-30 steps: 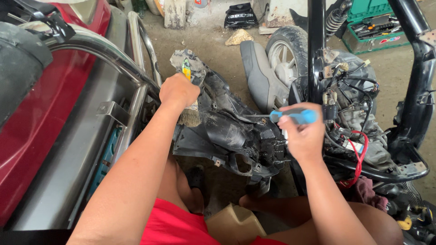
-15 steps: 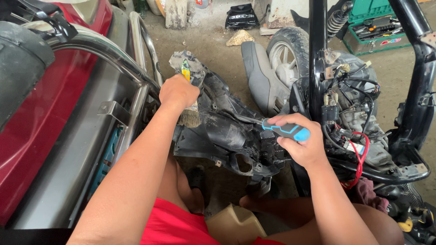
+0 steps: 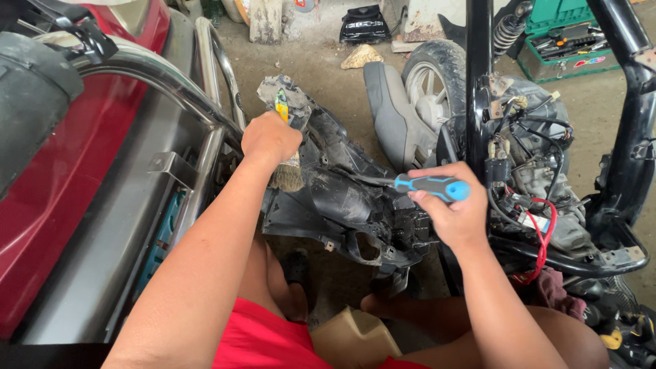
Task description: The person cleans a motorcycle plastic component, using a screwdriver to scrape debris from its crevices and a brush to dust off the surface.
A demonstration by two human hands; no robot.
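A dirty black plastic scooter panel [image 3: 342,205] lies in front of me over the floor. My left hand [image 3: 270,140] grips its upper edge, beside a yellow-green sticker [image 3: 281,109] and a dusty worn patch. My right hand [image 3: 451,208] holds a screwdriver with a blue and black handle [image 3: 430,186]; its shaft points left onto the panel's middle. My knees and a red shirt show at the bottom.
A red scooter body [image 3: 68,198] with chrome rail [image 3: 171,82] fills the left. A stripped scooter frame [image 3: 478,82] with wiring, a red cable [image 3: 543,236] and rear wheel [image 3: 437,82] stands right. A green toolbox [image 3: 567,41] sits far right; a tan container [image 3: 355,338] lies near my legs.
My right hand has lowered and turned the screwdriver from upright to lying across, tip on the panel. My left hand has stayed on the panel's edge.
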